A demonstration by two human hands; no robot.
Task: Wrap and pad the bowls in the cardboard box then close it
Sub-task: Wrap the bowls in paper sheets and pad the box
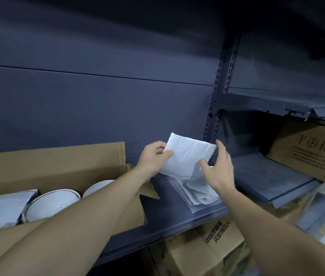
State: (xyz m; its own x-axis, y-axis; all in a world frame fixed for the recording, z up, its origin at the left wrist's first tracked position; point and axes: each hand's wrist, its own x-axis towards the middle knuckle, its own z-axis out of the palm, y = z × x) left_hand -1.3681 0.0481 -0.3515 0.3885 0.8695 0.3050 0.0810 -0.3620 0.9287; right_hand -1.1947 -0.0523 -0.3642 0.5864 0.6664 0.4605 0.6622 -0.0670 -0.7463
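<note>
Fingers [158, 149] of the left hand [153, 159] are curled over the left edge of a white foam sheet [189, 156], with the thumb pressed on its front. This pinch holds the sheet tilted in the air, just right of the picture's centre. The right hand [220, 170] meets the sheet at its 3 o'clock side, fingers straight and spread apart. Its thumb touches the sheet's lower right edge and its forefinger stands by the upper right corner. Nothing is clamped on that side.

At 6 o'clock from the sheet a pile [197, 193] of more foam lies on clear plastic on the dark shelf [177, 222]. At 8 o'clock from the sheet the box [58, 162] stands open on the same shelf, flaps up. Inside it lie bare white bowls [52, 206] side by side — the nearer one shows a thin dark line at its rim, the other is partly hidden by the left forearm. At 9 o'clock from them lies a bundle [0, 212] in white foam.

Printed cartons [306, 150] stand at 3 o'clock on the next shelf, with more under the shelf at 6 o'clock.
</note>
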